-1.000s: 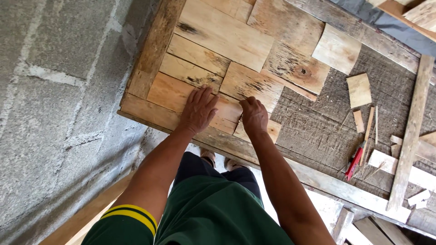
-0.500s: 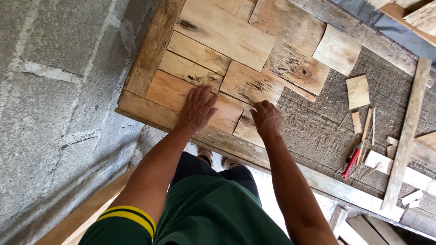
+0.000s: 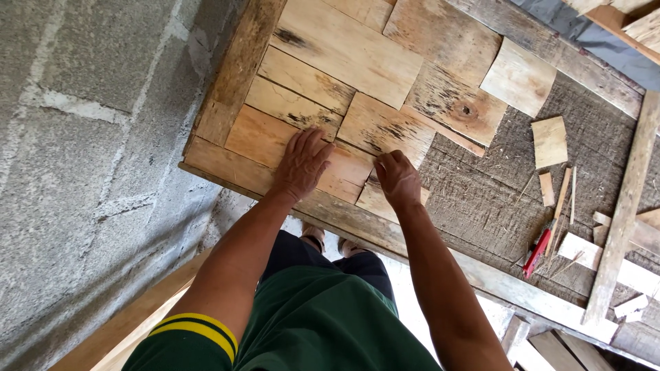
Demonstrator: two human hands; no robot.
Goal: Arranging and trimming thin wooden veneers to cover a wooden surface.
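The left hand (image 3: 302,161) lies flat and open on an orange-brown wood piece (image 3: 265,141) near the front edge of the table (image 3: 481,206). The right hand (image 3: 397,180) has its fingers curled onto a small wedge piece (image 3: 377,200) just beside it; it may be pinching the edge, but that is hard to see. Pressing one piece down while sliding the other snug should close the gap. A red knife (image 3: 537,251) lies well apart.

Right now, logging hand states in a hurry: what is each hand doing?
Left hand: open, flat on a wood piece.
Right hand: fingers curled, on a small wood piece; grip cannot be told.
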